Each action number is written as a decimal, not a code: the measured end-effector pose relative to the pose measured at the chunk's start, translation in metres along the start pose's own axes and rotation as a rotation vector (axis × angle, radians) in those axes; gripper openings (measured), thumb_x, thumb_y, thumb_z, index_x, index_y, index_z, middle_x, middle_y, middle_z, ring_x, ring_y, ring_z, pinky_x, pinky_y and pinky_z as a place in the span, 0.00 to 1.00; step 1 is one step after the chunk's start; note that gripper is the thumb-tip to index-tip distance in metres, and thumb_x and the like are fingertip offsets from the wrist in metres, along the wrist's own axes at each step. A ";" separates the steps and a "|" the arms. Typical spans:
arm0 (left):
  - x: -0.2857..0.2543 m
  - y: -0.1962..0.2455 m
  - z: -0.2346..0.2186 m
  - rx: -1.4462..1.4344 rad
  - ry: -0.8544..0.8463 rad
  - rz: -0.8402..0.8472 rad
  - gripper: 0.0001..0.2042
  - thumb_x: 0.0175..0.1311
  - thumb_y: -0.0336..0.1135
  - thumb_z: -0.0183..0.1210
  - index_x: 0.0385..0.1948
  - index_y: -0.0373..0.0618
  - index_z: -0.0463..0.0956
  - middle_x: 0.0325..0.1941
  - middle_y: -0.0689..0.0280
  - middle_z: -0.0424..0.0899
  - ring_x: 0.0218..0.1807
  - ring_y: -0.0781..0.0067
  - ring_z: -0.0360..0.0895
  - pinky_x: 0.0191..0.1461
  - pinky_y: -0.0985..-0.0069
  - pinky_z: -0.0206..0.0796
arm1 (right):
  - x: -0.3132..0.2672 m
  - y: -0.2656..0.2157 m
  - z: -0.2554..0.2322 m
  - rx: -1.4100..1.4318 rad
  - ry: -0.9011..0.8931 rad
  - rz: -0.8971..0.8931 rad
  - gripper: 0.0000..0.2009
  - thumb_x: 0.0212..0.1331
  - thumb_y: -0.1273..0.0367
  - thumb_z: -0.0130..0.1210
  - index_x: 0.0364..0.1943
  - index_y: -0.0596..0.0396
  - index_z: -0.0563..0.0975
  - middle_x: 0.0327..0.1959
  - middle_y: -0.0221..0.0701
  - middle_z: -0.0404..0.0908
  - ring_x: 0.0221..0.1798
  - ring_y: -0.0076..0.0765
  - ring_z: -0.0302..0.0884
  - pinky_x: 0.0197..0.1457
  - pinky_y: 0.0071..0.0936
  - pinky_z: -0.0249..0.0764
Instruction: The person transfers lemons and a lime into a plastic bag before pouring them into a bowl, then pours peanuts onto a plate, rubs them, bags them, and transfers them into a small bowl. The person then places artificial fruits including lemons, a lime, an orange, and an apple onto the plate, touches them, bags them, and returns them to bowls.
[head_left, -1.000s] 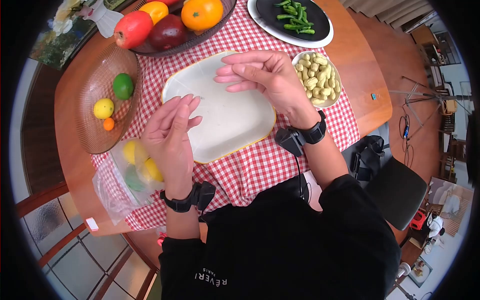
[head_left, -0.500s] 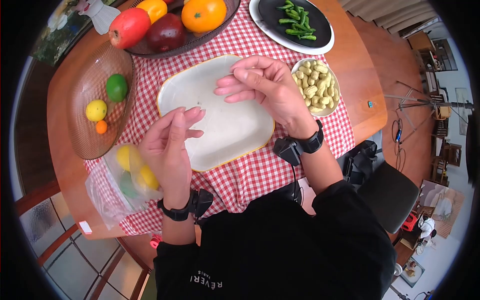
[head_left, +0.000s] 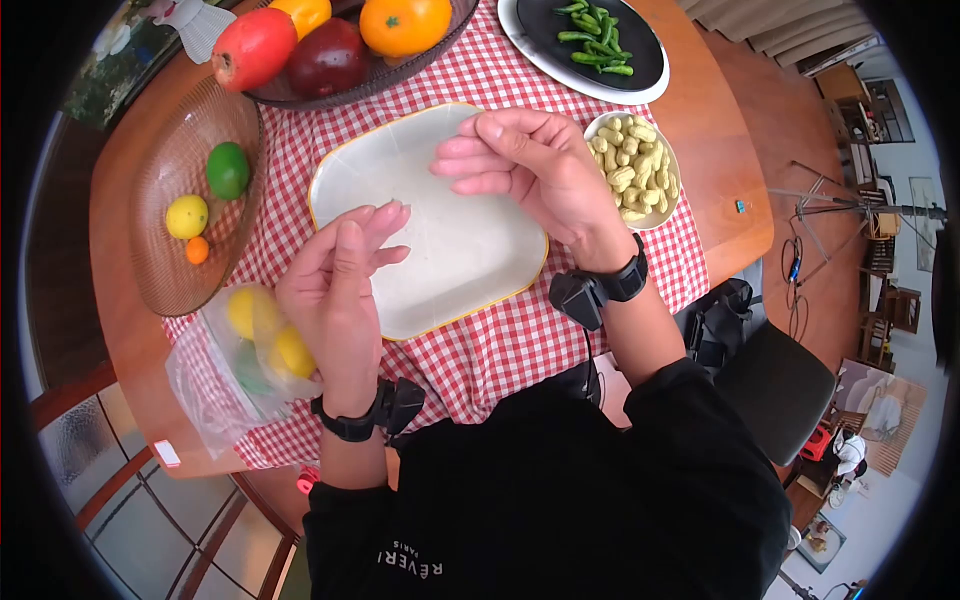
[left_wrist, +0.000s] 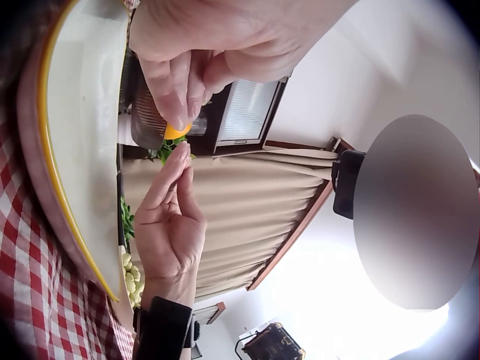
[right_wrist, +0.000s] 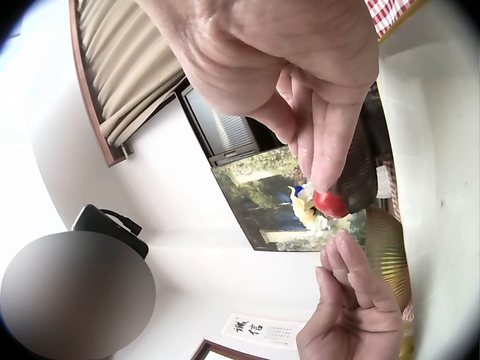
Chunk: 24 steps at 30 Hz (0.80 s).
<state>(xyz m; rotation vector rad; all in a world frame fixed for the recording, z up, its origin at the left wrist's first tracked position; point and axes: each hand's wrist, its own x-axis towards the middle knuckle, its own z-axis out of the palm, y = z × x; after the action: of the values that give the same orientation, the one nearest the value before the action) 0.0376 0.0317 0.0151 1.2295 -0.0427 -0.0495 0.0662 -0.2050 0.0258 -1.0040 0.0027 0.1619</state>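
Observation:
Both hands hover over a white oblong tray (head_left: 460,255) with a yellow rim, palms turned toward each other and fingers loosely bent. My left hand (head_left: 335,295) is over the tray's left side, near a clear plastic bag (head_left: 205,395) holding yellow fruit (head_left: 292,352) and something green. The right hand (head_left: 545,175) is above the tray's upper right, beside a white bowl of peanuts (head_left: 635,175). Nothing lies between the fingers of either hand. In the left wrist view the fingertips of the two hands point toward each other, with a gap between them.
At the left, a ribbed oval bowl (head_left: 165,265) holds a green fruit (head_left: 228,170), a yellow one and a small orange one. A dark bowl (head_left: 385,82) of larger fruit stands at the back. Green peppers (head_left: 600,45) lie on a black plate. A checked cloth (head_left: 480,365) lies underneath.
The head view has shifted a little, so the table things sit slightly further left. Both hands keep nearly the same pose over the tray. Nothing has been picked up or put down.

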 end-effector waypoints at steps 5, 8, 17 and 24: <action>0.002 0.002 0.004 -0.041 -0.024 0.038 0.15 0.82 0.32 0.55 0.57 0.27 0.79 0.53 0.45 0.89 0.56 0.53 0.90 0.52 0.65 0.86 | -0.001 -0.001 0.002 0.039 -0.046 -0.008 0.15 0.81 0.71 0.50 0.61 0.68 0.80 0.56 0.54 0.87 0.60 0.53 0.88 0.64 0.40 0.87; 0.003 0.002 0.009 0.048 0.023 0.015 0.14 0.81 0.30 0.57 0.58 0.27 0.79 0.53 0.45 0.89 0.56 0.54 0.89 0.55 0.66 0.85 | 0.002 -0.002 0.000 0.217 -0.170 0.047 0.21 0.81 0.70 0.47 0.71 0.66 0.72 0.66 0.57 0.80 0.71 0.57 0.79 0.73 0.45 0.78; 0.002 -0.001 0.008 0.064 -0.135 -0.053 0.11 0.77 0.30 0.63 0.50 0.30 0.84 0.41 0.54 0.92 0.43 0.66 0.91 0.47 0.75 0.81 | -0.005 -0.003 0.010 0.342 -0.456 0.104 0.31 0.79 0.63 0.47 0.81 0.64 0.58 0.79 0.58 0.64 0.80 0.67 0.64 0.82 0.53 0.61; 0.001 -0.001 0.009 0.109 -0.145 -0.046 0.11 0.78 0.32 0.62 0.46 0.30 0.85 0.37 0.56 0.92 0.40 0.67 0.91 0.45 0.76 0.81 | -0.005 0.010 0.012 0.208 -0.538 0.043 0.30 0.80 0.65 0.46 0.79 0.70 0.57 0.83 0.49 0.58 0.81 0.65 0.61 0.83 0.55 0.61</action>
<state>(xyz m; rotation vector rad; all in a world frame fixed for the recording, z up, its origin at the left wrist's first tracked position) 0.0385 0.0228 0.0172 1.3342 -0.1452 -0.1780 0.0593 -0.1902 0.0239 -0.7294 -0.4417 0.4581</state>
